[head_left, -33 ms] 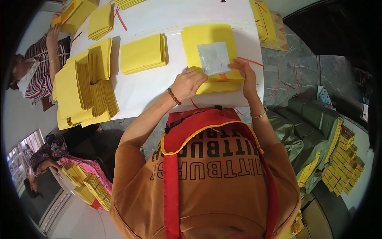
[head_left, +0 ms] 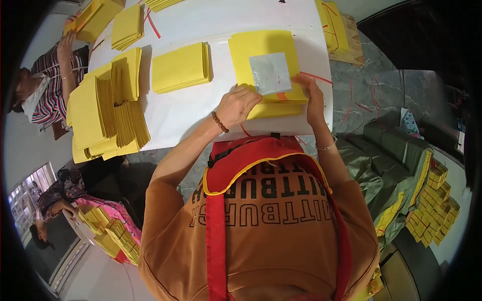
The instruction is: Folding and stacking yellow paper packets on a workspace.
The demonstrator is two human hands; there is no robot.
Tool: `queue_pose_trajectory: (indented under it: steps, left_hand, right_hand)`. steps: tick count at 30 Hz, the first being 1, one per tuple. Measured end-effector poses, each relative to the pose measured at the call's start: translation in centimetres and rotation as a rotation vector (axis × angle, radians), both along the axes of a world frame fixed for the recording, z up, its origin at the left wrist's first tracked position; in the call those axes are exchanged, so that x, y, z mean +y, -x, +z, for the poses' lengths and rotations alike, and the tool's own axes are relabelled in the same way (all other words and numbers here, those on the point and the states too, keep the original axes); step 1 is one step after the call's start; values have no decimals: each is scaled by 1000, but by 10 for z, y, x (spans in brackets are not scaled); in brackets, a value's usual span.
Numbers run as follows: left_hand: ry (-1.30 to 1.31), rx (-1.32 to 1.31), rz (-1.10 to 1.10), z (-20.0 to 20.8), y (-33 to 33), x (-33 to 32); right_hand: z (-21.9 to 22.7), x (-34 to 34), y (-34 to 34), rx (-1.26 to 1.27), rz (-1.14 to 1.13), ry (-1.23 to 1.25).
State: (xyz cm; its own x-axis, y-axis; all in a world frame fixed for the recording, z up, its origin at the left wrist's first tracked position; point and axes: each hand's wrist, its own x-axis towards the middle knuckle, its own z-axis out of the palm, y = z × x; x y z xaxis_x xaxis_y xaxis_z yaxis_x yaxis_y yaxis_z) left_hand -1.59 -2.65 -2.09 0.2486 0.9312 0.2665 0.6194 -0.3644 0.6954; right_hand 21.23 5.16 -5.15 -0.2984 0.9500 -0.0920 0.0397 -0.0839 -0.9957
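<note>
Far left: co-worker in striped top (head_left: 52,103), hands on a yellow paper stack (head_left: 98,20) at the desk (head_left: 175,115) corner. Below, second person in dark patterned top (head_left: 68,188), beside yellow bundles (head_left: 108,233) on pink cloth (head_left: 130,215). Left end of desk: big uneven pile (head_left: 105,118) of yellow paper pieces, several stacks touching. Small yellow stack (head_left: 127,27) behind it, red strip (head_left: 153,26) just beside. Mid-desk: one neat yellow stack (head_left: 181,67), apart from the rest.

Left hand (head_left: 237,106): brown bead bracelet (head_left: 219,122) on wrist, fingers curled inward, fingertips at lower left of the yellow sheet (head_left: 243,60); can't tell if paper is pinched. Sheet lies flat on the desk in front of the wearer, gray square plate (head_left: 270,73) on top, orange patch (head_left: 281,96) just below plate, yellow folded strip along near edge. Right hand (head_left: 314,98): open, fingers extended, at sheet's right edge, near the plate, nothing gripped.

Right: red strip (head_left: 319,78) over desk edge. Wooden pallet (head_left: 354,42) with yellow bundle (head_left: 335,30). Green tarp (head_left: 366,173) on gray floor (head_left: 361,85), tied yellow bundles heaped (head_left: 434,205) far right.
</note>
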Motion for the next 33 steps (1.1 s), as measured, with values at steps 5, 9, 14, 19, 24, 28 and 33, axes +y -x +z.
queue_pose_trajectory:
  steps: [5, 9, 14, 19, 24, 28, 33]
  left_hand:
    - [29, -35, 38, 0, 1, -4]
    - [58, -106, 79, -6, 3, -5]
    - [122, -143, 118, -8, 5, -4]
    - [272, -205, 124, -4, 9, -7]
    - [62, -167, -1, -2, 8, -13]
    - [-75, 33, -43, 8, 5, -16]
    - [-228, 171, 161, 30, 19, 23]
  right_hand:
    - [22, -18, -5, -153, -238, 102]
    - [33, -26, -1, -14, -199, 400]
    - [39, -26, 4, -29, -132, 365]
    - [37, -24, 3, -14, -103, 372]
    - [41, -14, 1, 89, -28, 534]
    - [41, -16, 5, 120, -6, 506]
    - [62, -16, 6, 21, 67, 108]
